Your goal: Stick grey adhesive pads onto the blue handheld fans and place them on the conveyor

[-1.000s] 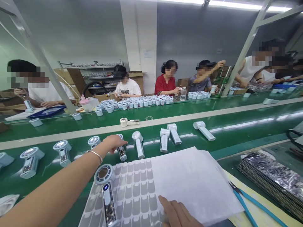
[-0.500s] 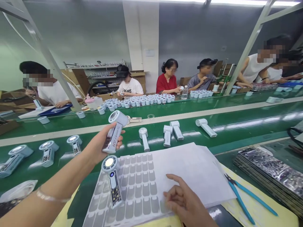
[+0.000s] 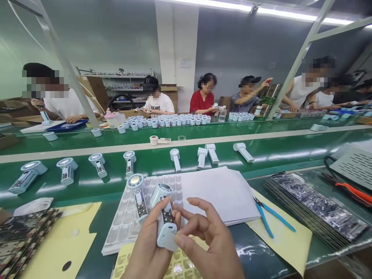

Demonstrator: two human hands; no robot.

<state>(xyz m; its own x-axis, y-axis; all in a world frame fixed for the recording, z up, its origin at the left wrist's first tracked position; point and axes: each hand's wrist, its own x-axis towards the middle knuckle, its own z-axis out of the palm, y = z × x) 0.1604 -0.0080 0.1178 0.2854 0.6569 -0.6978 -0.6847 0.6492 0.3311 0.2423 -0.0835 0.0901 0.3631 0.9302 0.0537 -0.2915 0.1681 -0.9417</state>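
Note:
My left hand [image 3: 154, 244] is wrapped round a light-blue handheld fan [image 3: 163, 190]. The fan's round head points away from me and the flat end of its handle faces me. My right hand [image 3: 207, 236] is at that end, thumb and bent fingers pinched at its edge; whatever lies between the fingertips is too small to tell. Just beyond, a second handheld fan [image 3: 140, 201] with a dark patterned front rests on a sheet of grey stickers [image 3: 122, 221]. White paper [image 3: 212, 190] lies to the right of the stickers. A yellow sticker sheet [image 3: 186, 259] is beneath my hands.
Several fans [image 3: 100, 166] lie along the green conveyor belt [image 3: 151, 166]. Blue-handled nippers [image 3: 270, 217] rest on yellow paper at right, beside a stack of shiny patterned sheets [image 3: 316, 209]. Orange-handled pliers [image 3: 353, 193] lie farther right. Across the belt, co-workers [image 3: 203, 100] sit behind fan heads [image 3: 174, 120].
My left hand has brought the fan down from over the belt, towards me, and turned its end to face me. My right hand has moved from the sticker sheet to the fan's end.

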